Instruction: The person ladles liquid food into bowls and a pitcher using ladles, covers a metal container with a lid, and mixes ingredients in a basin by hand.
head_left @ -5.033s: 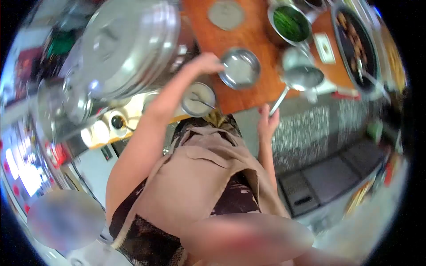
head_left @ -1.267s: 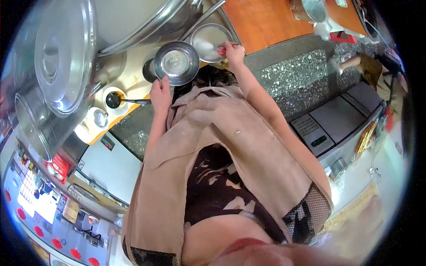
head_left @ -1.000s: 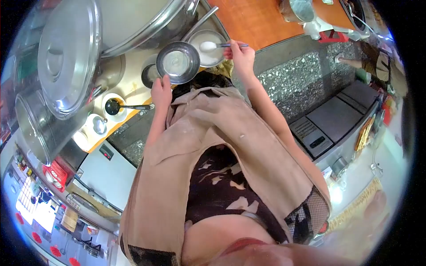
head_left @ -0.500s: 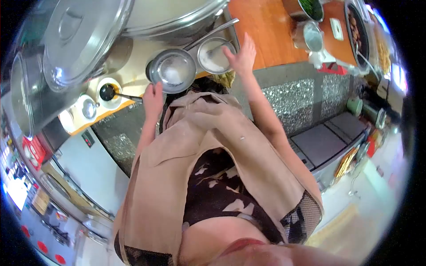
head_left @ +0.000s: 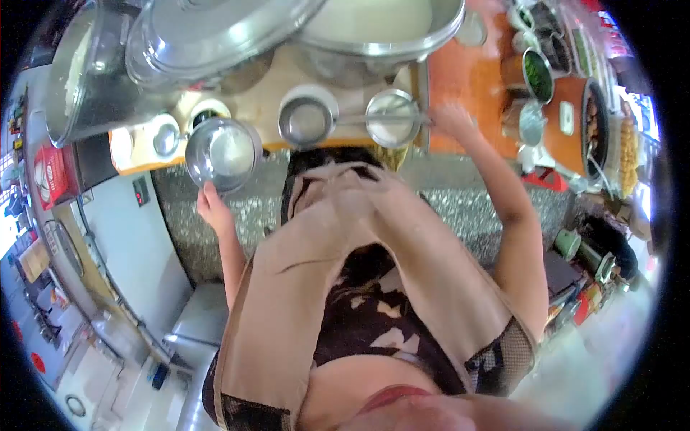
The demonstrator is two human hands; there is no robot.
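Metal bowl (head_left: 205, 152) w/ white stuff (head_left: 236, 154) is nr tabletop (head_left: 261, 109) edge, rim held by fingers of L hand (head_left: 214, 210). R hand (head_left: 454, 122): blurry, by ladle (head_left: 305, 122) handle; can't tell if fingers grip it.

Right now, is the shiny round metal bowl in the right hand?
No, the left hand holds the shiny round metal bowl at its near rim, while the right hand is well apart from it.
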